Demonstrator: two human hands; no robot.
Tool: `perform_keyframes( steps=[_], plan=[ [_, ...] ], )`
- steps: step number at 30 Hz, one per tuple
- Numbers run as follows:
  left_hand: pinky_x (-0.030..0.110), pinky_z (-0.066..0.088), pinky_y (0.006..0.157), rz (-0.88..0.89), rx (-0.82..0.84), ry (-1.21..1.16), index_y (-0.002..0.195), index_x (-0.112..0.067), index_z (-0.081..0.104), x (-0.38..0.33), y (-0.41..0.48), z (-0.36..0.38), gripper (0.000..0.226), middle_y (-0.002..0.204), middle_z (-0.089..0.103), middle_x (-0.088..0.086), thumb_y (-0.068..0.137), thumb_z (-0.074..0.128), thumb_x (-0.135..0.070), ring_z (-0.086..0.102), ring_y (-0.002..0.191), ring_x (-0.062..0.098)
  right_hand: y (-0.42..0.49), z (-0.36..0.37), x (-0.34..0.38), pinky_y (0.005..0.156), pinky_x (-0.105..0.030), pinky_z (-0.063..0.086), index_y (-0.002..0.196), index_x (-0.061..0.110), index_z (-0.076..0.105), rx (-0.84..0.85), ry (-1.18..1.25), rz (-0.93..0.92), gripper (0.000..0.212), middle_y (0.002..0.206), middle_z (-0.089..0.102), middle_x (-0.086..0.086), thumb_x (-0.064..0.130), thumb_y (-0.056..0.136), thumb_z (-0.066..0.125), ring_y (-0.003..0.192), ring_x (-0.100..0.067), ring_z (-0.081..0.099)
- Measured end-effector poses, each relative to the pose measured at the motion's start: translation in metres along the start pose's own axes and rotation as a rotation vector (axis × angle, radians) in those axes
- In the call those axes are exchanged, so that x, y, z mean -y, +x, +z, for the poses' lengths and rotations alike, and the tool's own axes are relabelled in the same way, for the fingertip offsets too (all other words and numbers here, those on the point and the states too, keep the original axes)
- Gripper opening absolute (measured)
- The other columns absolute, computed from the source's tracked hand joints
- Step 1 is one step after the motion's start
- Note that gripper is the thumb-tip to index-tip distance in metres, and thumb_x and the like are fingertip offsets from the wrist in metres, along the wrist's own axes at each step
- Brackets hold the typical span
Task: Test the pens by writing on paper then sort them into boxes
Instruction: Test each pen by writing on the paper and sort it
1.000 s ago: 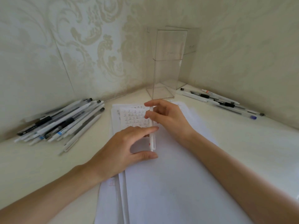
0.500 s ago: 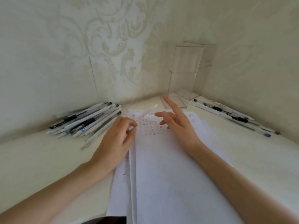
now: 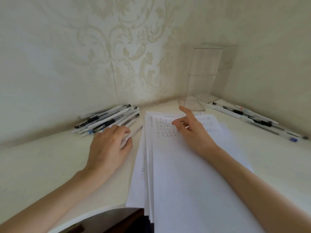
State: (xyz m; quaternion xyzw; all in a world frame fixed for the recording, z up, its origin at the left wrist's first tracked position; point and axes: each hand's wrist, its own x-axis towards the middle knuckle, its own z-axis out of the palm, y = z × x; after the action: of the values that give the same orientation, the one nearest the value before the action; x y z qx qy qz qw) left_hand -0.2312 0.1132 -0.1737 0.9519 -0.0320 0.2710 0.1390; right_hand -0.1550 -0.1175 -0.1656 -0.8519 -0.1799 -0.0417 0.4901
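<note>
My left hand [image 3: 107,147] lies left of the paper stack [image 3: 188,174], and its fingers and thumb curl round a white pen [image 3: 134,132] at the near edge of the left pen pile [image 3: 107,120]. Over the rows of written test marks [image 3: 165,126] at the top of the sheet hovers my right hand [image 3: 193,132]. It holds nothing; its index finger points toward the clear boxes. Two tall clear plastic boxes [image 3: 202,78] stand in the corner. A second group of pens [image 3: 252,118] lies along the right wall.
Patterned walls close the desk on the left, back and right. The desk's rounded front edge [image 3: 94,214] is near my left forearm, with dark furniture below it. The paper stack overhangs that front edge.
Both hands held one white pen over the paper a second ago. My right hand has let go of it. My left hand moved left with the pen to the edge of the pile.
</note>
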Motion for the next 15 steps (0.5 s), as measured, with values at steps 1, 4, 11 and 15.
perform_keyframes(
  steps=[1,4,11,15],
  plan=[
    [0.035,0.046,0.069,0.058,0.014,-0.031,0.091,-0.013,0.065,-0.005,0.003,0.000,0.016,0.088,0.065,0.001,0.078,0.058,-0.021,0.063,0.082,0.027,0.000,0.000,0.000,0.071,-0.011,0.041,0.143,0.031,0.028,0.005,-0.012,0.000,0.049,0.110,0.060,0.010,0.030,0.098,0.046,0.086,-0.005,0.054],
    [0.034,0.046,0.078,0.234,0.079,-0.137,0.098,-0.012,0.064,-0.031,0.014,0.005,0.014,0.099,0.060,0.000,0.085,0.060,-0.017,0.058,0.092,0.021,0.000,-0.005,0.000,0.069,-0.010,0.042,0.139,0.030,0.034,0.005,-0.067,-0.002,0.043,0.107,0.059,0.012,0.028,0.098,0.047,0.088,-0.003,0.054],
    [0.026,0.015,0.108,0.415,0.342,-0.160,0.135,-0.026,0.043,-0.081,0.050,0.056,0.048,0.148,0.031,-0.006,0.092,0.040,-0.047,0.024,0.136,0.013,0.019,-0.057,-0.035,0.084,-0.025,0.038,0.113,0.009,0.063,-0.325,-0.420,0.051,0.026,0.112,0.063,-0.006,0.008,0.092,0.048,0.105,-0.022,0.053],
    [0.015,0.010,0.106,0.393,0.426,-0.251,0.136,-0.031,0.042,-0.082,0.050,0.073,0.079,0.147,0.031,-0.012,0.072,0.012,-0.067,0.025,0.135,0.006,0.026,-0.091,-0.072,0.095,-0.033,0.034,0.117,0.004,0.061,-0.406,-0.617,0.176,0.033,0.120,0.061,-0.015,0.000,0.088,0.044,0.116,-0.031,0.048]
  ],
)
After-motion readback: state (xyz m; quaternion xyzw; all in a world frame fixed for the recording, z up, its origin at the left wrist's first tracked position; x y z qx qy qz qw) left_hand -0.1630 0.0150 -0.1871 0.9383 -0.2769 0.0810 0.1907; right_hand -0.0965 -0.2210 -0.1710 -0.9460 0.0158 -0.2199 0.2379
